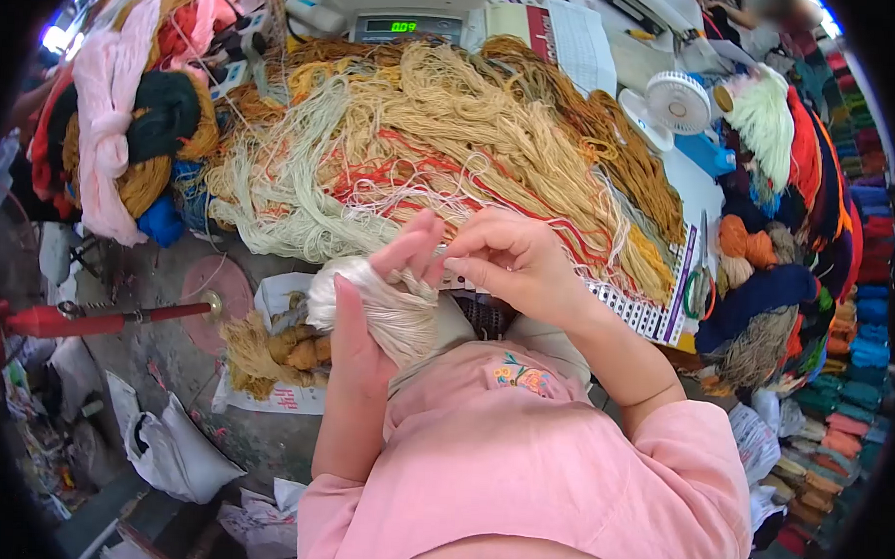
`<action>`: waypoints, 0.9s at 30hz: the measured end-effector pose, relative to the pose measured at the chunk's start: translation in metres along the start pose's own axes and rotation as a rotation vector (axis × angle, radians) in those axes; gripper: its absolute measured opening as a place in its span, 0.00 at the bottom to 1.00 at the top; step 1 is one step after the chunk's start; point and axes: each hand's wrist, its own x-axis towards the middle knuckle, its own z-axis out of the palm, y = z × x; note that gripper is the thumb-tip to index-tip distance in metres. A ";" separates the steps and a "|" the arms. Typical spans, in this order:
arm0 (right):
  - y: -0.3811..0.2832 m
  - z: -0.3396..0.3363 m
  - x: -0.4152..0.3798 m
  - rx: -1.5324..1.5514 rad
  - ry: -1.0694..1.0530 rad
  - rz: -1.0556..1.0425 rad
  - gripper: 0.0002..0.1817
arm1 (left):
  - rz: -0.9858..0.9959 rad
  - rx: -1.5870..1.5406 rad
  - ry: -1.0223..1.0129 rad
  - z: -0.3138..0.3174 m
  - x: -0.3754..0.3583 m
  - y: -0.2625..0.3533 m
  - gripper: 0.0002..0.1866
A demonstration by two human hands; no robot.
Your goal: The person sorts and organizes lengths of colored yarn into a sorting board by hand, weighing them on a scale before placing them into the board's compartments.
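Observation:
A glossy cream-white skein of thread (pixel 395 322) lies in my left hand (pixel 362 341), between the raised thumb and the fingers. That hand's fingertips point up and to the right. My right hand (pixel 512 257) is closed in a pinch right by the left fingertips; anything between its fingertips is too small to make out. Just beyond both hands spreads a wide heap of loose yarn hanks (pixel 483 113), mostly tan, with pale green yarn (pixel 308 166) on the left and red strands (pixel 412 172) across the front.
A scale (pixel 407 28) reading 0.09 stands behind the heap, beside an open notebook (pixel 579 48). To the right are a small white fan (pixel 678 102), green-handled scissors (pixel 700 293) and dark blue yarn (pixel 757 308). Pink hanks (pixel 108 120) hang at left above a red-armed stand (pixel 91 321).

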 end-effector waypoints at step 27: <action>-0.020 0.025 -0.007 0.776 -0.105 0.434 0.04 | 0.087 0.380 0.206 0.006 -0.015 -0.020 0.22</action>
